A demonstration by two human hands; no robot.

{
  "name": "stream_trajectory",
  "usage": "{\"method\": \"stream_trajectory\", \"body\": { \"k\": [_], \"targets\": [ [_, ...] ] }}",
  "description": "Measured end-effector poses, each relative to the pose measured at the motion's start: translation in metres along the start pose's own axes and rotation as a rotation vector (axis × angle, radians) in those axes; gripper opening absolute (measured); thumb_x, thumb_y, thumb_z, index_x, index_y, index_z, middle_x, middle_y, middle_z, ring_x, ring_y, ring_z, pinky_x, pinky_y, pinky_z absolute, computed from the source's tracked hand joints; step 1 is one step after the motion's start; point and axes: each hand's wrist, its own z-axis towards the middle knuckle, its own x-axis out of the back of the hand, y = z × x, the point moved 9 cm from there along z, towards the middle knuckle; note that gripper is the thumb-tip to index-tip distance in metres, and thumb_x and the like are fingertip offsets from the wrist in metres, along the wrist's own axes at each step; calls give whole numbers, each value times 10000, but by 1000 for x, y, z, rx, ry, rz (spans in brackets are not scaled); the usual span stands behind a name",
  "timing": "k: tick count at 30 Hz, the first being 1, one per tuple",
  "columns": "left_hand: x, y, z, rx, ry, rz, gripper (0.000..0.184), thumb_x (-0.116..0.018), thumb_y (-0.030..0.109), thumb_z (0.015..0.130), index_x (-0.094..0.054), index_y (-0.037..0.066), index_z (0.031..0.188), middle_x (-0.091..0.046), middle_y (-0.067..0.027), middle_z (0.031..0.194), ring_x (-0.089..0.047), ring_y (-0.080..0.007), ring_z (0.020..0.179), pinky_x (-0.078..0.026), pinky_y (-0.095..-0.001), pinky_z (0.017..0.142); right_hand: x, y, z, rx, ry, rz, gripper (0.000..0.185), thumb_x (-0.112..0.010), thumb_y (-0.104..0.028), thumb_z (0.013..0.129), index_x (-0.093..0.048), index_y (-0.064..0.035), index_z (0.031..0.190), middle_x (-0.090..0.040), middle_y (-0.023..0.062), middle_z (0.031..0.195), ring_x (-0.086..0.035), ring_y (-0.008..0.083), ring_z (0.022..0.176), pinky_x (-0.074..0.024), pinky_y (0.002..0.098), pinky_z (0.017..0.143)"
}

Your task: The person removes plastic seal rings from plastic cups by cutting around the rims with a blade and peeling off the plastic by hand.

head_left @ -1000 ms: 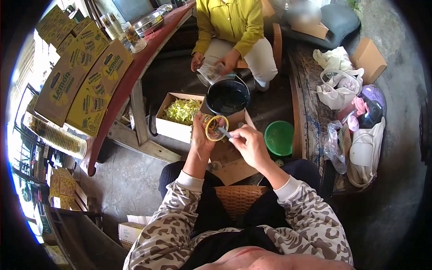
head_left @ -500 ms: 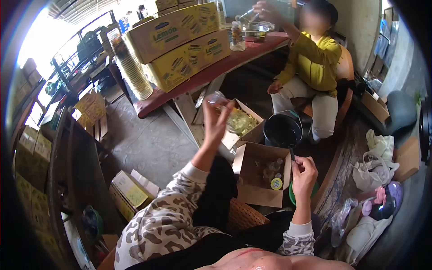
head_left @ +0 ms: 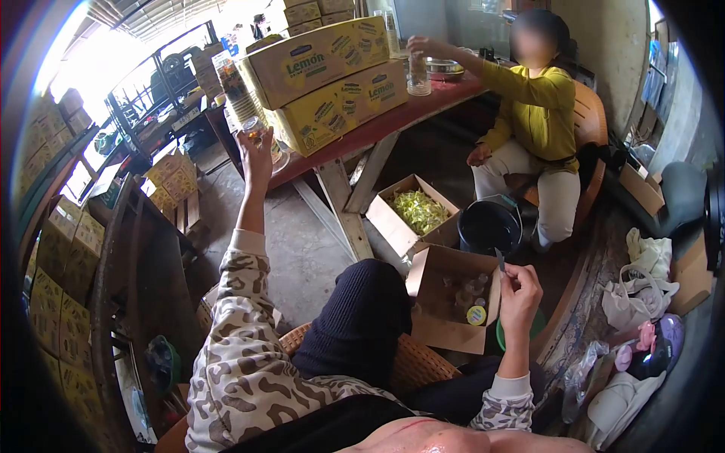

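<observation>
My left hand (head_left: pixel 255 155) reaches up to the table's left end, its fingers wrapped round a small clear jar (head_left: pixel 254 130) with something dark and orange inside. Just behind it leans a tall stack of clear plastic cups (head_left: pixel 239 98), beside the yellow Lemon cartons (head_left: pixel 332 102). My right hand (head_left: pixel 521 296) is closed on a small knife (head_left: pixel 500 260), blade pointing up. Left of that hand stands an open cardboard box (head_left: pixel 438 328) with several small clear jars and a yellow round lid (head_left: pixel 476 315) in it.
A carton of yellow-green shreds (head_left: pixel 415 213) and a black bucket (head_left: pixel 489 226) stand beyond the box. Across from me a person in a yellow top (head_left: pixel 532 113) sits, one hand at a clear jar (head_left: pixel 418 79) on the red table (head_left: pixel 362 128). Bags (head_left: pixel 634 298) lie at right.
My left hand has moved left and up with the jar, from above the shreds to the cup stack. The other person's raised hand has come down to the table jar. My right hand keeps the knife.
</observation>
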Motion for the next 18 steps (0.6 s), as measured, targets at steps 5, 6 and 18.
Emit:
{"method": "stream_trajectory", "body": {
  "k": [5, 6, 18],
  "targets": [
    [-17, 1, 0, -51, -52, 32, 690, -628, 428, 951, -330, -78, 1314, -496, -270, 1197, -517, -398, 1128, -407, -470, 968, -2, 6, -3, -3, -5, -9, 145, -693, 64, 817, -683, 8, 951, -597, 86, 838, -623, 203, 675, -494, 334, 629],
    [-20, 6, 1, -98, -44, 49, 678, -628, 408, 954, -324, -79, 1315, -493, -266, 1179, -510, -400, 1119, -403, -473, 964, -1, 7, -2, -5, -3, -16, 146, -693, 63, 818, -684, 7, 952, -596, 86, 837, -622, 202, 673, -494, 332, 627],
    [-51, -24, 24, -22, -72, 219, 772, -680, 314, 903, -254, -36, 1444, -404, -306, 1365, -415, -462, 1261, -353, -512, 1052, 6, 3, -1, 1, 22, -8, 138, -696, 62, 817, -680, 10, 944, -596, 87, 829, -629, 208, 662, -500, 328, 619]
  ]
}}
